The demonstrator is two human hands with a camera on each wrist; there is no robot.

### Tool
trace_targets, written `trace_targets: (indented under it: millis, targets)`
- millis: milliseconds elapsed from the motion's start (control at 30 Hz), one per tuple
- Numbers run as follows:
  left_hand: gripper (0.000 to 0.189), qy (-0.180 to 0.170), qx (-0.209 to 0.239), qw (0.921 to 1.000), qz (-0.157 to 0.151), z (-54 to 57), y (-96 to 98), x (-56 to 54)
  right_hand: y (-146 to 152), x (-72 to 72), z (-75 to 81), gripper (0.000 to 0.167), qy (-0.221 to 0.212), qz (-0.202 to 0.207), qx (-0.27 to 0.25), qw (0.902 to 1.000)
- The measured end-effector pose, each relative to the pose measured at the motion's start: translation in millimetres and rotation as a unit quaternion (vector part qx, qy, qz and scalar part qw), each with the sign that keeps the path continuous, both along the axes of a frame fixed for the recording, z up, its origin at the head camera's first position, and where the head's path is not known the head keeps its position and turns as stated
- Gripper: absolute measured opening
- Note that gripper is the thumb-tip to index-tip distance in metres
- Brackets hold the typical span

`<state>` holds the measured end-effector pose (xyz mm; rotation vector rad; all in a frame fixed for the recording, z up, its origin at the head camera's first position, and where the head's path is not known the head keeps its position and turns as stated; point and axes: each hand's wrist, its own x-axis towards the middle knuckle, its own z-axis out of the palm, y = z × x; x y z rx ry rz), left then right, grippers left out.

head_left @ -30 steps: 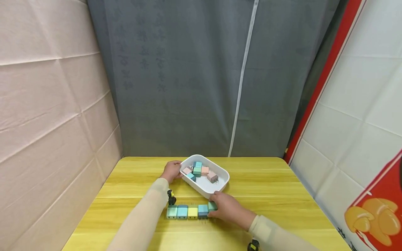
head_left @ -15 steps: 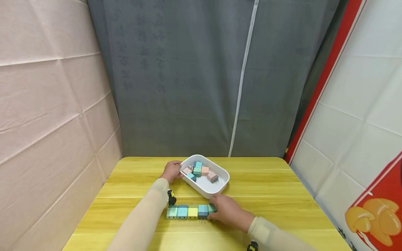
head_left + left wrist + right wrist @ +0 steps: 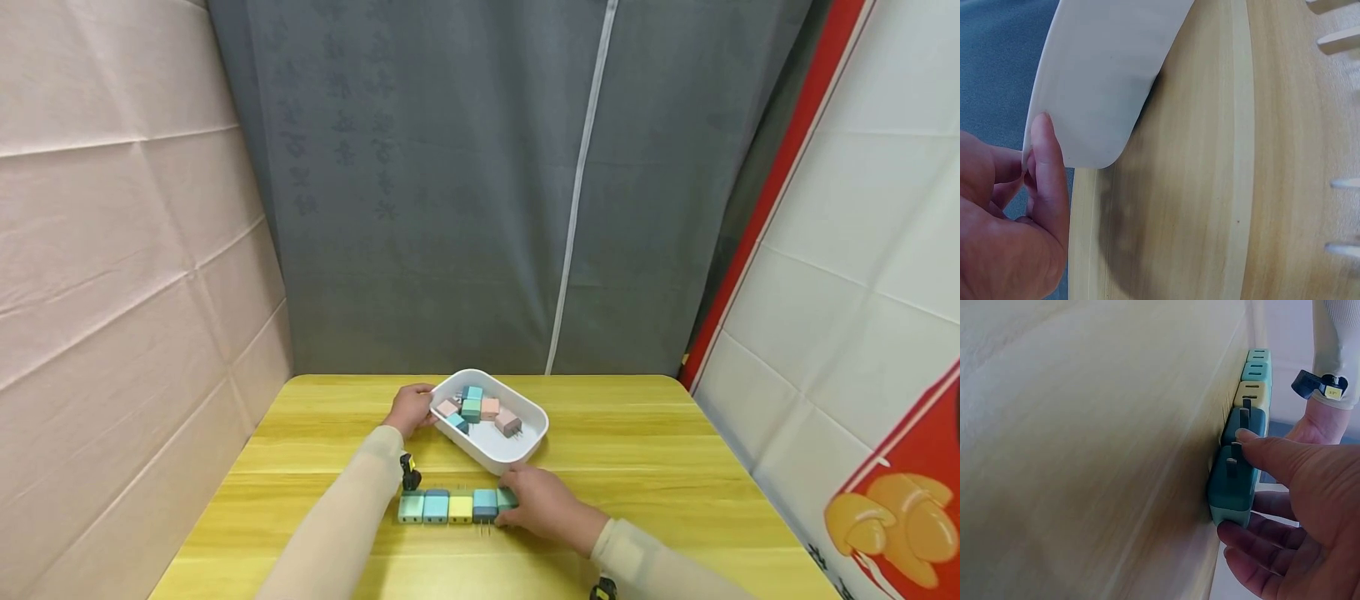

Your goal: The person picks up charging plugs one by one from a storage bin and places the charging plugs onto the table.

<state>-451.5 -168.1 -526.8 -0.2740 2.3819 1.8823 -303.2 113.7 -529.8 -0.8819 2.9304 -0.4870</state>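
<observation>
My left hand [image 3: 408,410] pinches the left end of a white plastic bin [image 3: 487,447]; in the left wrist view the thumb lies along the bin's outer wall. Inside the bin are several pink, green and blue plug chargers. Nearer me, chargers stand side by side in a row: a mint one, a light-blue one, a yellow one [image 3: 461,509] and a blue one [image 3: 485,505]. At the row's right end my right hand [image 3: 551,508] grips a green charger [image 3: 1232,478] between thumb and fingers, right beside the blue one. Metal prongs point toward me on these last two.
A yellow wood-grain table [image 3: 645,467] lies under everything. Its far edge meets a grey curtain [image 3: 450,208], with a pale cloth wall [image 3: 135,292] at left and a white panel [image 3: 847,233] at right. Black cameras [image 3: 410,472] sit on the wrists.
My right hand and the green charger have shifted very slightly left toward the blue charger. The left hand and the bin stay where they were.
</observation>
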Motion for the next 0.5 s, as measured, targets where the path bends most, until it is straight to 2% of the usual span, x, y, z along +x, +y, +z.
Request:
trace_targets:
  millis: [267,500]
  targets:
    - [0.039,0.001,-0.005,1.0,0.001,0.1,-0.1,0.8,3.1,1.5,4.6,0.045,0.015,-0.001,-0.019,0.9997]
    - [0.04,0.005,-0.013,0.9999,-0.002,1.8,1.0,1.3,11.0,-10.0,23.4,0.032,0.046,-0.01,-0.045,0.9979]
